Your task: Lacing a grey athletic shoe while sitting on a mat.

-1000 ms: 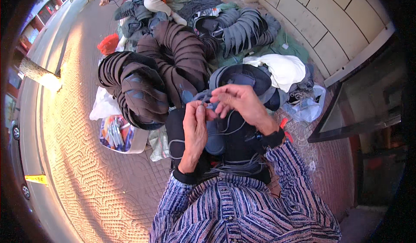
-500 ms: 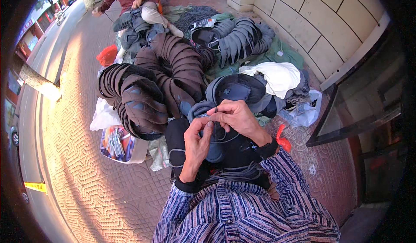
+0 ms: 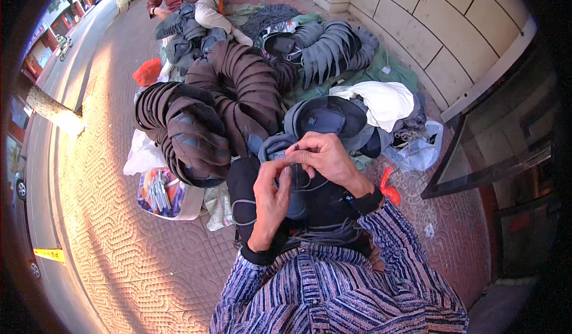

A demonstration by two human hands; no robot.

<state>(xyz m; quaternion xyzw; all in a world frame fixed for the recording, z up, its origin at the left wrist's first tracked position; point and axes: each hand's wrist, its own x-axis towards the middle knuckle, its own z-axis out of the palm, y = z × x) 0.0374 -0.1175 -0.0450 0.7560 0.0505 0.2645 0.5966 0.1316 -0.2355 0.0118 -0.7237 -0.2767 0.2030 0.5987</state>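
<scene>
My left hand and my right hand meet over my lap, thumbs pinched to fingertips. A thin grey lace loops out beside the left wrist and shows again below the right hand. A small dark bit sticks up between the right fingertips, seemingly the lace's end; what the left fingers pinch is too small to make out. Just beyond them, a blue-grey piece like a shoe upper rests on my dark-clothed lap, partly covered by the hands. More grey laces lie bunched against my waist.
Nested brown uppers and dark ones pile ahead, with grey ones farther back. White cloth lies at right. A bag with metal tools or pens stands left. Another person sits beyond; a glass-like panel flanks the right.
My hands stay pinched together and have barely shifted. The other person's outstretched hand has drawn in toward the pile. A rider on the street has come nearer.
</scene>
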